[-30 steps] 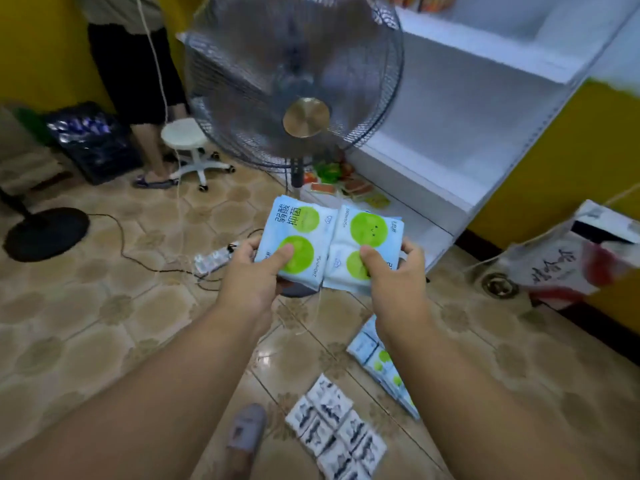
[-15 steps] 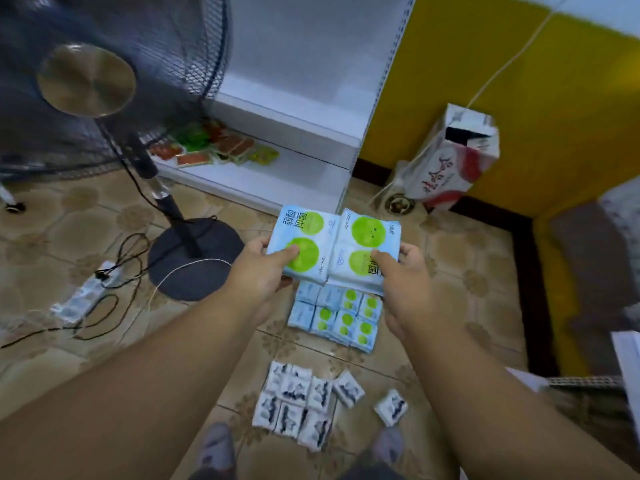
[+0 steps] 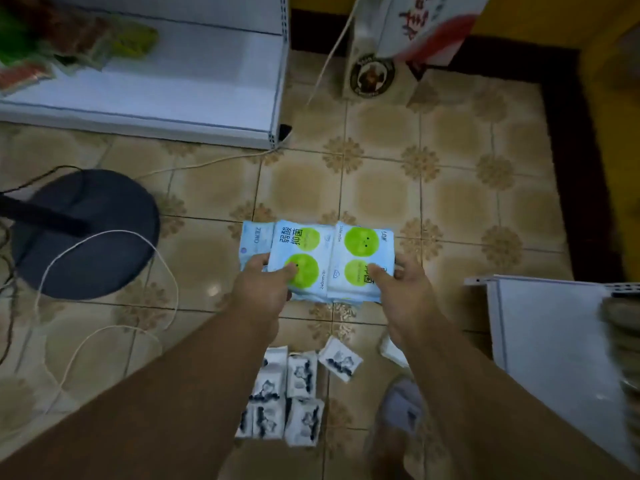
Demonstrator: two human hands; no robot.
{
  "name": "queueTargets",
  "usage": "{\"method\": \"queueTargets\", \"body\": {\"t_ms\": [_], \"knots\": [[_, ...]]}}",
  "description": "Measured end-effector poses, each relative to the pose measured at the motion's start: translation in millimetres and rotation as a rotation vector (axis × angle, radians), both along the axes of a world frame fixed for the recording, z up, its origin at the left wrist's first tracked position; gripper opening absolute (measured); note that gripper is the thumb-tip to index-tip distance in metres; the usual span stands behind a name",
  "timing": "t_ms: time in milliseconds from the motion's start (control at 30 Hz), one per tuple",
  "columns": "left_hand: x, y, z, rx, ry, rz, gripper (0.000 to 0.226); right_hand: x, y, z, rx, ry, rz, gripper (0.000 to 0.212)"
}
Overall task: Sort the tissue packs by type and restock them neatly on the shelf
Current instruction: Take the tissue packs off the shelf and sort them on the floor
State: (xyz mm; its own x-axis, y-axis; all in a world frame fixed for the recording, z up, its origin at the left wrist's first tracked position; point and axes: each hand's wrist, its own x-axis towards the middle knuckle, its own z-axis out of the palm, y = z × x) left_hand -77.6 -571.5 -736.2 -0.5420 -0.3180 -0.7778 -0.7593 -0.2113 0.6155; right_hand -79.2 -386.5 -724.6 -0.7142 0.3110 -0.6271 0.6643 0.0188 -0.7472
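— Tiled floor [image 3: 381, 188] runs across the whole view, tan with brown rosettes. Where is there room on it?

— Between the front edge of the white shelf [image 3: 194, 81] at upper left and the packs in hand, the tiles lie bare. A dark skirting band [image 3: 581, 174] borders them on the right, under a yellow wall.

— And the left side?

— A round dark fan base [image 3: 86, 233] sits there, with a white cord [image 3: 114, 233] looped over it and onto the floor.

— What are the hands doing?

— The left hand [image 3: 259, 292] holds a stack of green-dot tissue packs [image 3: 299, 258], thumb on top and fingers underneath. The right hand [image 3: 401, 289] holds a second such stack [image 3: 363, 261] the same way, touching the first edge to edge. So each grip is closed on packs, held above the floor.

— Anything below them?

— Black-and-white tissue packs [image 3: 301, 375] lie on the floor in a rough block near the lower edge, one [image 3: 341, 362] tilted just beside it. A slippered foot [image 3: 398, 410] stands to their right.

— What does the shelf hold?

— Blurred green, red and yellow packets [image 3: 69, 39] at its back left corner; the rest of that board is white. A white panel [image 3: 561, 358] lies at the right edge, and a red-and-white bag [image 3: 422, 26] stands at the top.
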Motion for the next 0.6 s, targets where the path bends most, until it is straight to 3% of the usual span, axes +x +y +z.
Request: {"method": "queueTargets", "body": {"t_ms": [67,167,333,400,533,600], "knots": [[-15,8,-73,-0.053,-0.021,-0.073,0.032,-7,8,-79,0.032,-0.042,-0.034,0.028],[-42,21,-164,-0.178,0.003,-0.205,0.020,-23,20,-178,0.041,-0.098,-0.154,0.031],[-97,36,-267,-0.411,0.037,-0.357,0.019,-74,35,-300,0.082,-0.090,-0.163,0.050],[-113,38,-301,-0.492,0.052,-0.458,0.012,-91,37,-331,0.119,-0.081,-0.153,0.042],[-117,38,-350,-0.637,0.064,-0.687,0.028,-101,41,-381,0.206,-0.099,-0.049,0.014],[-107,35,-362,-0.698,0.055,-0.742,0.032,-94,41,-390,0.211,-0.102,0.020,0.023]]}}
